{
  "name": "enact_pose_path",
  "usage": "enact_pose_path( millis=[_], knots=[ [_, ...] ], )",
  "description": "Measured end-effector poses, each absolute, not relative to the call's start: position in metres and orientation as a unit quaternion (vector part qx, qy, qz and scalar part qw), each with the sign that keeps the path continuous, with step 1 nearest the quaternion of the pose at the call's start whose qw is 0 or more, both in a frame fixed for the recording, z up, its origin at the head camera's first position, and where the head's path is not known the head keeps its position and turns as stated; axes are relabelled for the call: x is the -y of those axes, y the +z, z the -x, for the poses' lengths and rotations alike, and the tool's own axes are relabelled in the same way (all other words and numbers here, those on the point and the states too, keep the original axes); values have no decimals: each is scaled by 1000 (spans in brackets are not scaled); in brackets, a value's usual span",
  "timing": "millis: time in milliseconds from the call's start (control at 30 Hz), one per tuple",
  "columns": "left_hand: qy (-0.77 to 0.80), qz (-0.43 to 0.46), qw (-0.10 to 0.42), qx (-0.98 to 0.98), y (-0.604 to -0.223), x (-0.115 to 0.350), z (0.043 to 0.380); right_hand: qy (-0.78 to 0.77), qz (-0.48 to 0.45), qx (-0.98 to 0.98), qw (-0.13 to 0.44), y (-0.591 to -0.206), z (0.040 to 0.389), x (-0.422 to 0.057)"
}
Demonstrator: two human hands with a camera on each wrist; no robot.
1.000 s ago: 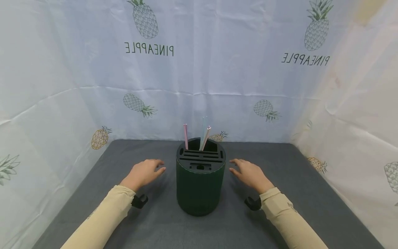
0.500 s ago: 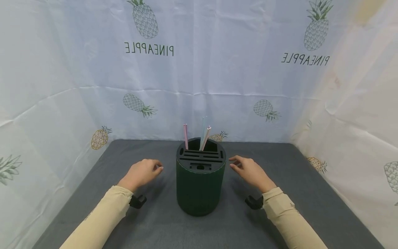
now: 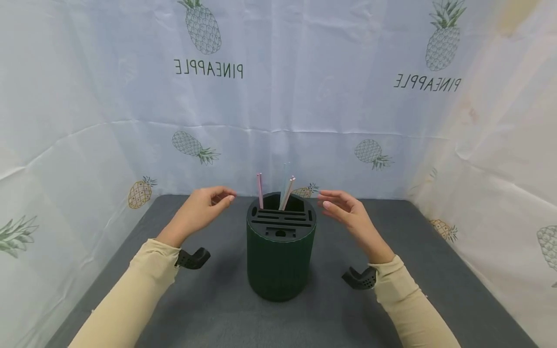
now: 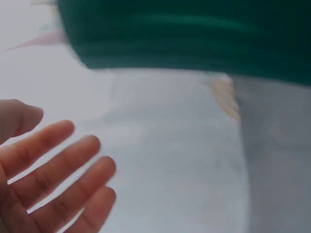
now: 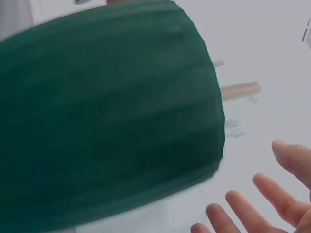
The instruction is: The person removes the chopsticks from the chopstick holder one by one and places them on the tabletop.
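A dark green ribbed utensil holder (image 3: pixel 280 266) stands upright at the middle of the table, under a black slotted top (image 3: pixel 283 224). From its rear opening rise pink chopsticks (image 3: pixel 260 191), beige chopsticks (image 3: pixel 287 193) and pale blue, see-through sticks (image 3: pixel 285 181). My left hand (image 3: pixel 196 210) is raised left of the holder, level with its top in the head view, fingers relaxed. On the other side, my right hand (image 3: pixel 350 212) is raised with its fingers loosely bent. Both wrist views show spread fingers apart from the green wall (image 4: pixel 184 39), and neither hand holds anything.
A dark grey cloth covers the table (image 3: pixel 196 304). White curtain (image 3: pixel 304 96) with pineapple prints hangs at the back and along both sides. Black wrist mounts (image 3: pixel 193 258) stick out from under both beige sleeves (image 3: pixel 130 295).
Both hands have risen and moved farther forward, from beside the holder's upper wall to about the height of its top. The holder and the chopsticks have stayed put.
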State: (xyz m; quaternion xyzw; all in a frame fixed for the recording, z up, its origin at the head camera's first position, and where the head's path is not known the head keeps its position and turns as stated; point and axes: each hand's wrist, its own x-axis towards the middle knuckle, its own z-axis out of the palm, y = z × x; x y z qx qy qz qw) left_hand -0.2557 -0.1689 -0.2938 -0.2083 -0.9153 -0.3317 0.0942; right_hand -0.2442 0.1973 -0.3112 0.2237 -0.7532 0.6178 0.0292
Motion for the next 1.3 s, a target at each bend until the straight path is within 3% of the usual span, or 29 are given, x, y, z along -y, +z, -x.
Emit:
enact_pose_path(
  millis=[367,1300],
  knots=[
    [-523,266,115,801,-251,142,257,614,-199,764,-7,-324,247,-179],
    [-565,214,19,797,-281,118,267,618,-162,769,-21,-329,245,-173]
  ],
)
